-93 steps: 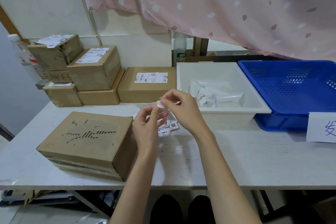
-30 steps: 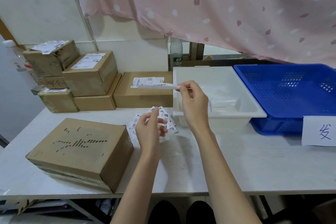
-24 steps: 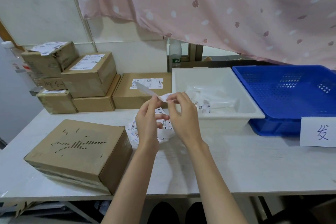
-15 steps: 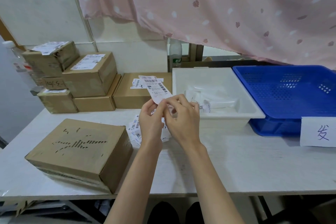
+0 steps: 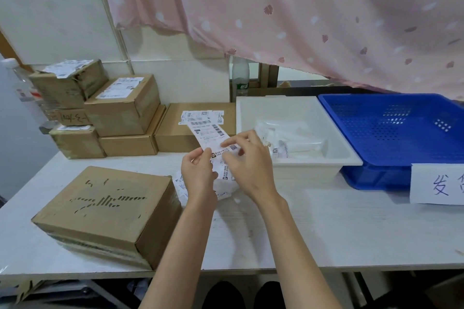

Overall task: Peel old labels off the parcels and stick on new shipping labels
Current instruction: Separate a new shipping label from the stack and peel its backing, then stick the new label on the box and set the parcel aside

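Observation:
Above the table's middle, my left hand (image 5: 198,173) and my right hand (image 5: 247,162) both pinch the lower end of a white shipping label (image 5: 209,133) that stands up between them, printed side toward me. A loose pile of more labels (image 5: 226,189) lies on the table just under my hands. At the front left sits a brown parcel (image 5: 105,211) whose top shows torn patches where a label came off. Behind my hands lies a flat parcel (image 5: 175,133) with a label on top.
Stacked brown boxes (image 5: 100,113) with labels stand at the back left against the wall. A white tray (image 5: 334,158) holding plastic bags sits right of my hands, a blue basket (image 5: 401,128) beyond it. A paper sign (image 5: 437,183) lies at the right. A pink curtain hangs overhead.
My right hand brought the label from a flat, raised position down to my left hand. Both hands now pinch it, and it has turned upright with its print facing me.

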`<action>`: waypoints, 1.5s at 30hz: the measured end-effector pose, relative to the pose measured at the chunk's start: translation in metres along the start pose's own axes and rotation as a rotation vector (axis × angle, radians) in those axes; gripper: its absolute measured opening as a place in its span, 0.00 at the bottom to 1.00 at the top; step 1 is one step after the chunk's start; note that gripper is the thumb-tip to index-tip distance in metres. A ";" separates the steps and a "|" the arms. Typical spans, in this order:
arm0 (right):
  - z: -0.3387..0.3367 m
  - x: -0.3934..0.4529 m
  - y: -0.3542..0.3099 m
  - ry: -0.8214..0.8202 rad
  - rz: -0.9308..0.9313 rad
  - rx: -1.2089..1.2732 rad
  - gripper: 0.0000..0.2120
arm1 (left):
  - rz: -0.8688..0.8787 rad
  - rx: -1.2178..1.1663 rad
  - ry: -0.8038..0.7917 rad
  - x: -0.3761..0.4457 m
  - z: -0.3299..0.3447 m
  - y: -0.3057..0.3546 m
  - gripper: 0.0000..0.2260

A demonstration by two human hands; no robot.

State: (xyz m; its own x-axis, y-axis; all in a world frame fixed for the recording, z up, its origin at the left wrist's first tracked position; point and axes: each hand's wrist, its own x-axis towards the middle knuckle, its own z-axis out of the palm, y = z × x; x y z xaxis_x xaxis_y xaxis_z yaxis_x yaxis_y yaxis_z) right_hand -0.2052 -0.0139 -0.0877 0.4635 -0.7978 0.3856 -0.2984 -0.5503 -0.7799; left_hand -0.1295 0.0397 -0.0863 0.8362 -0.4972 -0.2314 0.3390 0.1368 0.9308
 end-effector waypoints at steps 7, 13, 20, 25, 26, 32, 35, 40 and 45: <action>-0.007 0.016 0.004 0.128 0.290 -0.044 0.16 | -0.031 -0.013 0.012 -0.007 0.000 0.005 0.04; -0.008 0.022 -0.004 0.152 0.318 0.115 0.11 | -0.041 -0.033 -0.018 -0.016 0.001 0.014 0.04; -0.007 0.021 -0.017 0.107 0.372 0.418 0.09 | 0.049 -0.049 0.007 -0.025 -0.003 0.030 0.05; 0.007 0.023 -0.041 0.007 0.308 0.503 0.04 | 0.206 0.037 0.088 -0.036 -0.021 0.045 0.07; 0.011 0.024 -0.046 -0.037 0.286 0.496 0.02 | 0.243 0.041 0.115 -0.038 -0.026 0.048 0.07; 0.034 0.022 -0.076 -0.166 0.216 0.505 0.03 | 0.347 0.121 0.261 -0.045 -0.065 0.058 0.08; 0.045 0.017 -0.088 -0.203 0.217 0.512 0.03 | 0.380 0.204 0.359 -0.046 -0.085 0.062 0.08; 0.067 -0.001 -0.101 -0.277 0.177 0.492 0.03 | 0.406 0.471 0.561 -0.049 -0.122 0.061 0.10; 0.090 -0.014 -0.101 -0.277 0.177 0.360 0.08 | 0.325 0.622 0.584 -0.050 -0.147 0.058 0.09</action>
State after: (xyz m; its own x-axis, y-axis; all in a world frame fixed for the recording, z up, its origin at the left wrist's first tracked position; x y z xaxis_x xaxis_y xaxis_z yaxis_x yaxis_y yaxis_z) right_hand -0.1068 0.0744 -0.0588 0.6507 -0.7490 0.1246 -0.1076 -0.2534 -0.9614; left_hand -0.0884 0.1988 -0.0628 0.9925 0.0211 0.1204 -0.1036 -0.3767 0.9205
